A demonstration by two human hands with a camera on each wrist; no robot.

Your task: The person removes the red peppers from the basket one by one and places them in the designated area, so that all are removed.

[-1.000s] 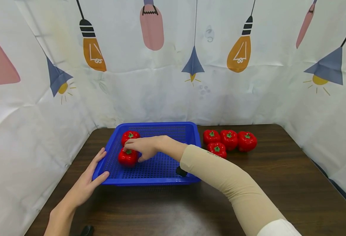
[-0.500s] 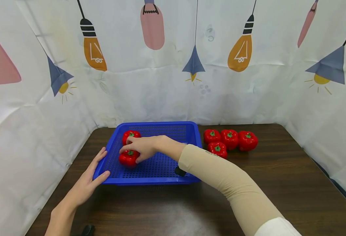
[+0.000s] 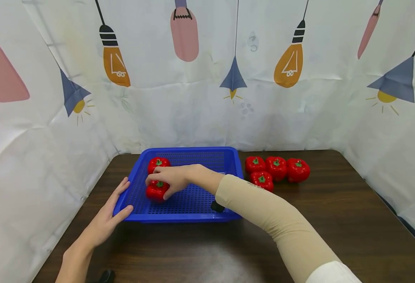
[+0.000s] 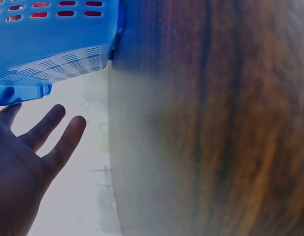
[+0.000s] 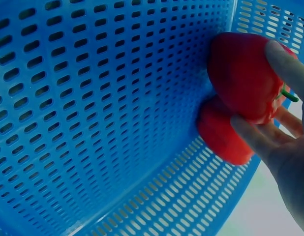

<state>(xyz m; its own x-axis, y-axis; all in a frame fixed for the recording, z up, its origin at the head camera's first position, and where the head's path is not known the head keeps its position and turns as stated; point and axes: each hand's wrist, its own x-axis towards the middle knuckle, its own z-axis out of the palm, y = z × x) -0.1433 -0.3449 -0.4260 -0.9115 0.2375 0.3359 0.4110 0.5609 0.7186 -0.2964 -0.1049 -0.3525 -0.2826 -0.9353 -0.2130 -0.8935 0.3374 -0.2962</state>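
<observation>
A blue perforated plastic basket (image 3: 193, 217) holds two red bell peppers at its left side, one behind the other. My right hand (image 3: 174, 179) reaches in from the right and grips the nearer bell pepper (image 3: 155, 192) from above. In the right wrist view the thumb and a finger lie on either side of that bell pepper (image 5: 240, 73). Behind it sits the farther bell pepper (image 3: 157, 162), close to my fingers. My left hand (image 3: 104, 218) rests against the basket's left rim, thumb apart from the straight fingers. In the left wrist view its spread fingers (image 4: 68, 140) show beside the basket (image 4: 58, 39).
Several more red bell peppers (image 3: 275, 168) stand in a cluster on the dark wooden table (image 3: 334, 220), right of the basket. White curtain (image 3: 193, 114) printed with lamps hangs behind and at both sides. A black object (image 3: 107, 276) lies near my left forearm.
My right thumb has closed in against the nearer bell pepper, and the fingers have drawn round it. The left hand stays at the rim; the basket has not visibly moved.
</observation>
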